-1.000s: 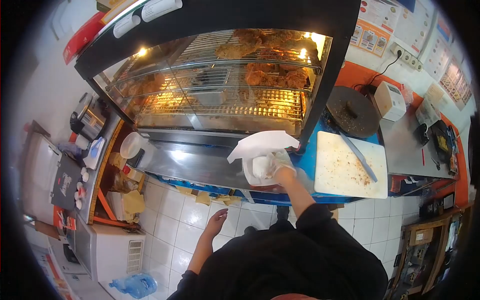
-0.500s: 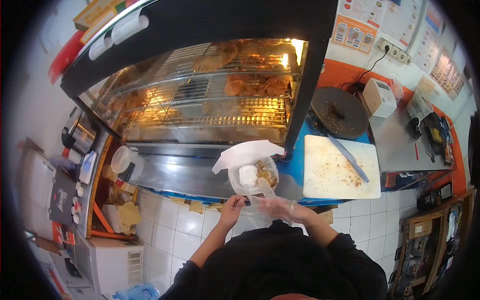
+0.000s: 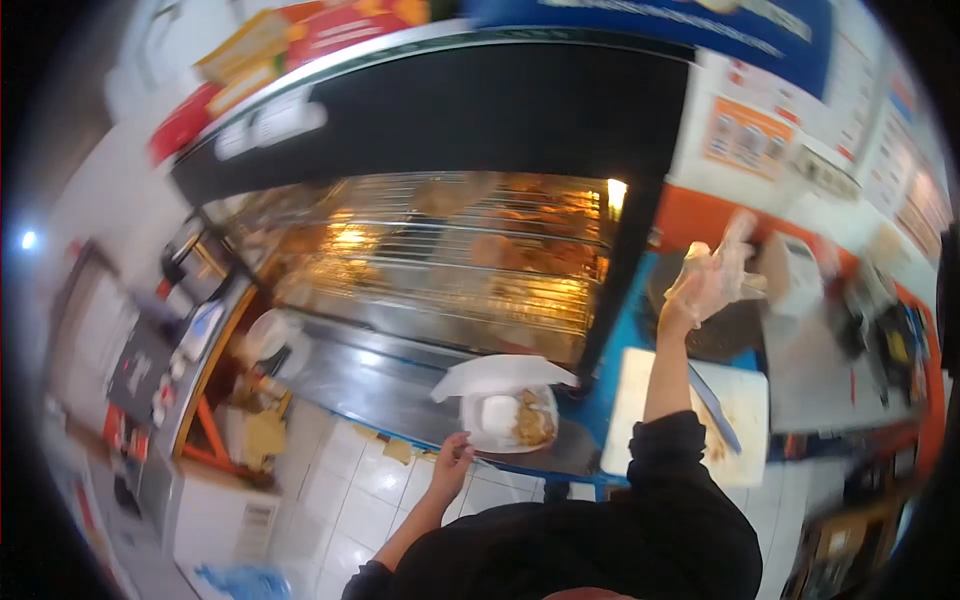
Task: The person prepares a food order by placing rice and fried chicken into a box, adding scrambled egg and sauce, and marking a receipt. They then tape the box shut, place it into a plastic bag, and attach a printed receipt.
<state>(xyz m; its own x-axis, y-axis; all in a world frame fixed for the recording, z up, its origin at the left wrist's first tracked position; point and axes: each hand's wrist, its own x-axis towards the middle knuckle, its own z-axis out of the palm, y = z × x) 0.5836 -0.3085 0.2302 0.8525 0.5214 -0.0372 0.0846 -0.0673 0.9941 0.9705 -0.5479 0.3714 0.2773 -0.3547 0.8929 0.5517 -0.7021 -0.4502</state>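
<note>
A white takeaway box [image 3: 470, 418] stands open on the metal counter, its lid folded back, with a white mound of what looks like rice and brown food inside. My left hand [image 3: 455, 458] is beside the box's lower left corner, its fingers loosely curled; whether they hold anything is too small to tell. Up at the right, my right hand [image 3: 708, 275], in a clear plastic glove, is raised with fingers spread over the round dark lid [image 3: 655, 285]. Under my right forearm lies a white cutting board [image 3: 630, 400] with a grey-blue knife [image 3: 715, 410] and crumbs.
A heated glass cabinet [image 3: 430, 110] with fried food on racks rises behind the counter [image 3: 360, 370]. At the right are a white device [image 3: 792, 275] and a metal worktop [image 3: 815, 360]. A clear round tub [image 3: 268, 335] sits at the left.
My right hand has left the box's front edge and moved up and right, over the dark lid. My left hand remains near the box. The camera view has tilted upward.
</note>
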